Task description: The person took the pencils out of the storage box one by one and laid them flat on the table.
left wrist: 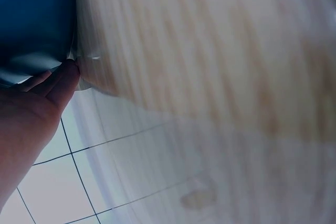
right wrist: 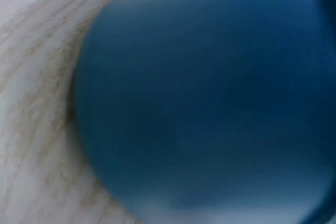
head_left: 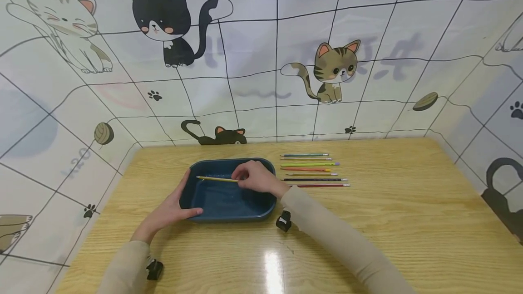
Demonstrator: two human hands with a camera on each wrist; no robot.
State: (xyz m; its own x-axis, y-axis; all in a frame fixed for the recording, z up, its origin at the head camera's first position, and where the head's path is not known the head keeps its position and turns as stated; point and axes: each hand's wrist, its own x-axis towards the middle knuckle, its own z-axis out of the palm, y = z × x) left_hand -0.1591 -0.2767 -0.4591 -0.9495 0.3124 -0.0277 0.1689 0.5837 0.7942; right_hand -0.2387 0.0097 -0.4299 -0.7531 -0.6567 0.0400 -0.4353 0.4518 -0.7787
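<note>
A dark blue rectangular tray [head_left: 229, 217] sits on the table, and its wall [right wrist: 199, 98] fills most of the right wrist view. My left hand [head_left: 167, 210] holds the tray's left end, fingers along the outer side and thumb over the front corner. In the left wrist view the fingertips of the left hand [left wrist: 37, 108] touch the tray [left wrist: 37, 19]. Over the tray, my right hand [head_left: 259, 178] pinches a yellow pencil [head_left: 216, 178] near its right end, the tip pointing left. The right wrist view shows neither that hand nor the pencil.
Right of the tray, several pencils lie in a row, among them a lime-green one [head_left: 306, 164], an orange one [head_left: 304, 169] and a dark red one [head_left: 323, 185]. A cat-patterned cloth [head_left: 253, 58] stands behind and beside the wooden table [head_left: 388, 203].
</note>
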